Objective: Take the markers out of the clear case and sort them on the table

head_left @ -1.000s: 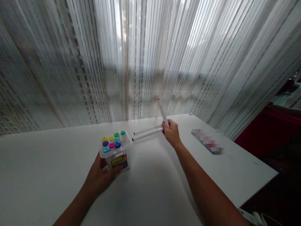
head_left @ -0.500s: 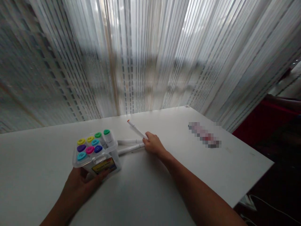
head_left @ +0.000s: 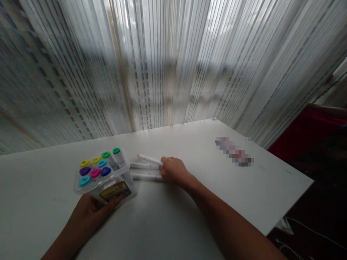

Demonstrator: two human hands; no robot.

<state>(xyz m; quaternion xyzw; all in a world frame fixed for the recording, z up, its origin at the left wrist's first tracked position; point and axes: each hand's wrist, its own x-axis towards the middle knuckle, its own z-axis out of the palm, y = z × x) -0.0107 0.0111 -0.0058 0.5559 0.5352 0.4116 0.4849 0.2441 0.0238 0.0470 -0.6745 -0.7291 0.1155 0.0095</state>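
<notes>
Two hands are at work on a white surface (head_left: 162, 227). Nearest to the camera, the left hand (head_left: 89, 213) holds a clear marker box (head_left: 114, 187) from its near side, and its fingers (head_left: 115, 199) are closed around the lower part. The box is tilted a little. In it stand markers with coloured caps (head_left: 95, 173), yellow, green, purple, pink and blue.

Just to the right of the box, two white markers (head_left: 142, 171) lie on the surface, almost parallel. The right hand (head_left: 173, 169) rests over their right ends. Its fingers are curled shut on one end of an orange-tipped marker (head_left: 149, 159), which sticks out to the left, low and nearly flat. I cannot tell if it touches the surface.

Farther right lies a blurred flat item (head_left: 234, 151), well apart from the hand. Behind the far edge hangs a sheer striped curtain (head_left: 168, 65).
</notes>
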